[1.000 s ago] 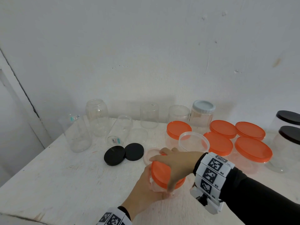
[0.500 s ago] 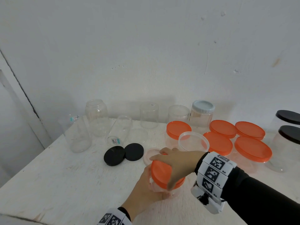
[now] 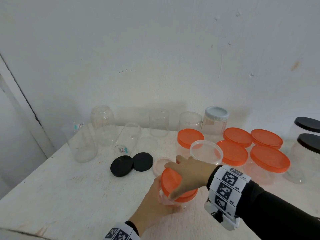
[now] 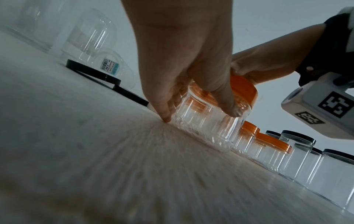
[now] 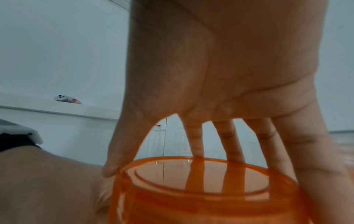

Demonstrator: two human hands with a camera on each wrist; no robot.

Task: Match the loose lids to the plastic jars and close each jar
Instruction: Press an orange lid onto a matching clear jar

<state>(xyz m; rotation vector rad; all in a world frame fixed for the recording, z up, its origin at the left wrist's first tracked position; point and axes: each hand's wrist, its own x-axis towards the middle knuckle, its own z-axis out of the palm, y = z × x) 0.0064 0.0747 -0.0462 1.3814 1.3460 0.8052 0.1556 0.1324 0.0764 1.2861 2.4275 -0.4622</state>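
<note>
Nearest the viewer, the left hand (image 3: 152, 203) wraps its fingers (image 4: 226, 104) round the ribbed, see-through wall of a small plastic jar (image 4: 208, 127) that stands on the surface (image 3: 69, 196), one fingertip touching the boards beside its base. From above, the right hand (image 3: 188, 172) spreads its fingers (image 5: 195, 136) over the jar's orange lid (image 3: 171, 182), thumb and fingertips grasping the smooth, glossy, slightly translucent rim; the lid sits tilted toward the left in the head view. The surface is white-painted wood, rough and scuffed, with worn patches near its front edge. Just beyond the hands lies a pale pink lid (image 3: 161, 163), and to its left two flat matte black lids (image 3: 131, 163) overlap at their edges. To the right, an open clear tub (image 3: 206, 151) stands in front of a cluster of clear jars capped with orange lids (image 3: 251, 149), and two larger clear jars with black lids (image 3: 308, 135) stand at the far right edge. Further back on the left, several lidless clear jars (image 3: 102, 125) stand, one of them lying on its side with a barcode sticker (image 3: 123, 150) on its base. A jar with a pale blue ribbed lid (image 3: 216, 113) stands nearest the wall (image 3: 155, 49), which is plain white plaster with small chips, a hairline crack and a rust-coloured mark.
</note>
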